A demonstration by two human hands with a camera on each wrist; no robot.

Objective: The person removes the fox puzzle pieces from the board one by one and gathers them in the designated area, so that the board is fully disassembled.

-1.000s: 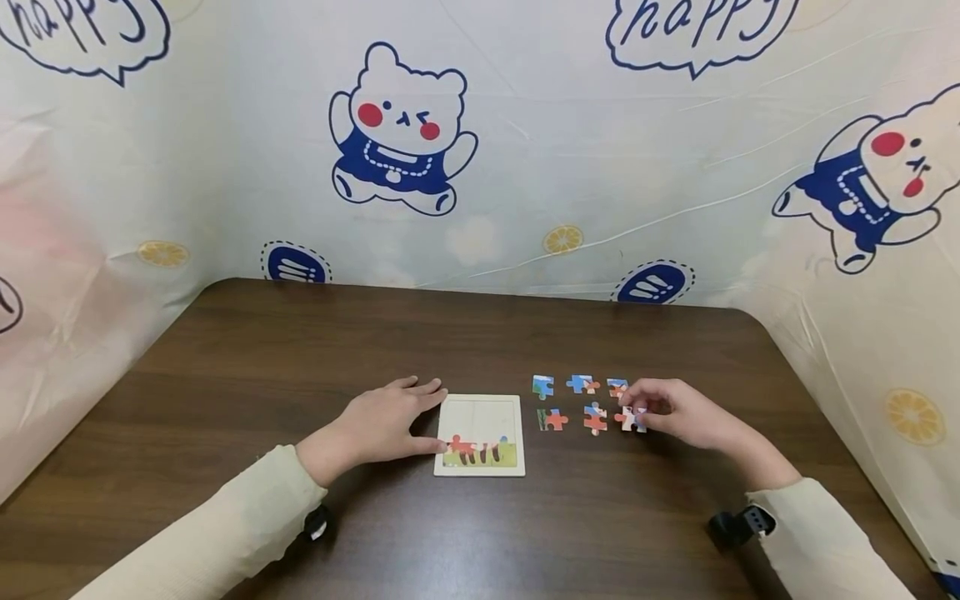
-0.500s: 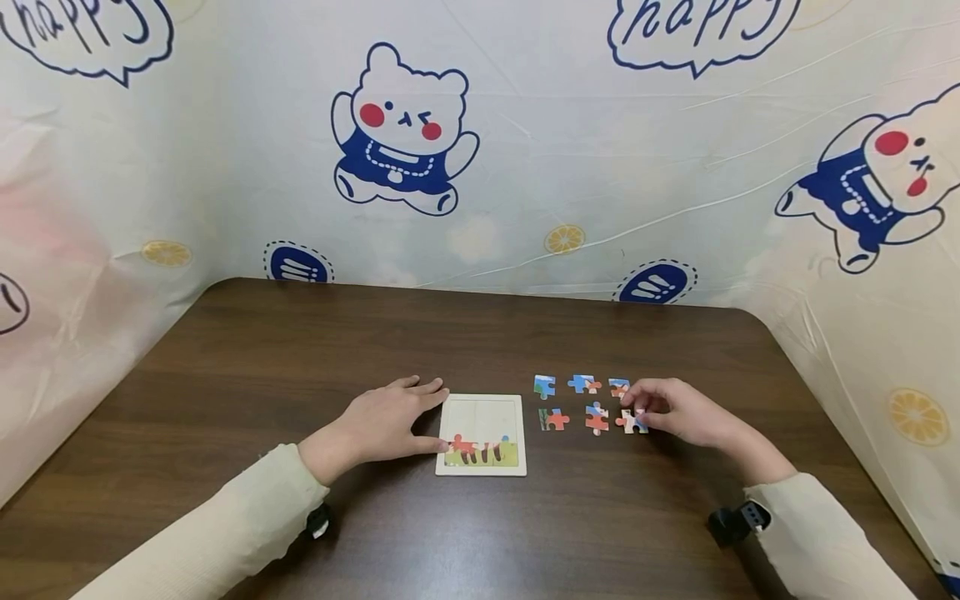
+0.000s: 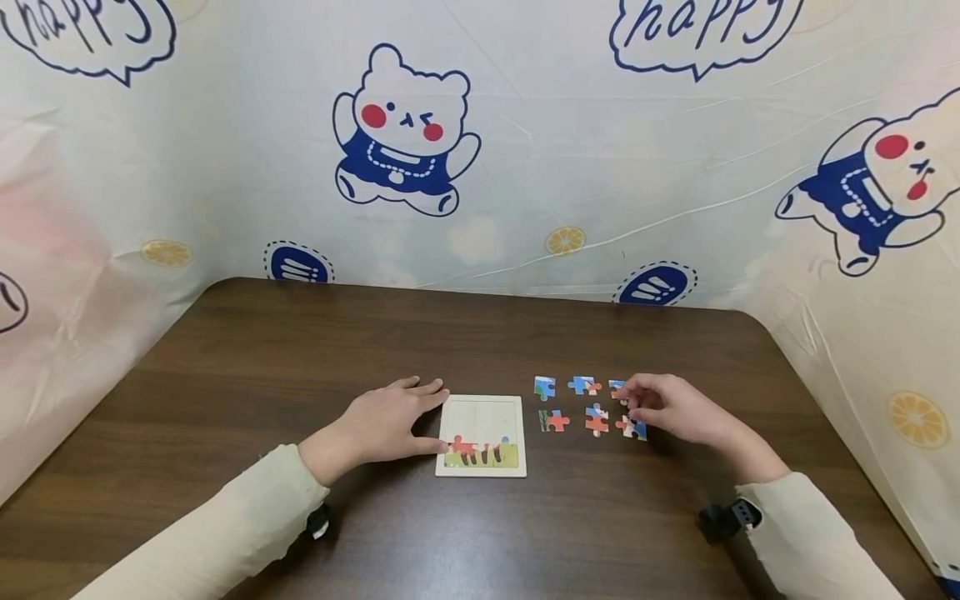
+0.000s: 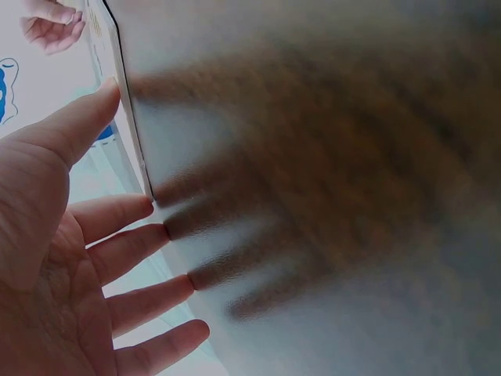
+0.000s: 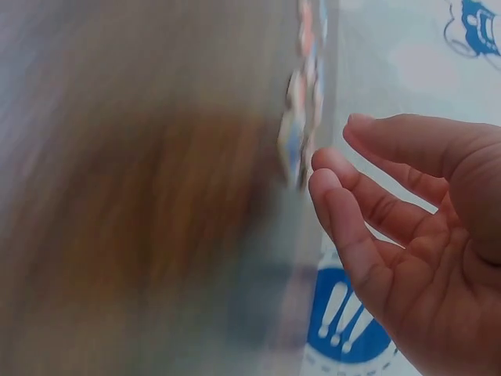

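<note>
A square puzzle tray with a pale border lies on the table, its lower part filled with a green, red and brown picture. My left hand is spread flat at its left side, thumb and a fingertip at the border. Loose jigsaw pieces lie in two rows right of the tray. My right hand is above the right end of these rows, fingers loosely bent. Below its fingertips is a white, orange and blue jigsaw piece; the hand partly covers the upper right jigsaw piece. In the right wrist view, thumb and fingers stand apart with nothing between them.
Nearer the tray lie a blue-green jigsaw piece, a blue one with an orange tab, a red-green jigsaw piece and a red-blue jigsaw piece. The brown table meets a printed cloth backdrop behind and at both sides.
The right hand has shifted slightly up and left off the lower right jigsaw piece, uncovering more of it. The left hand and the tray stay in place.
</note>
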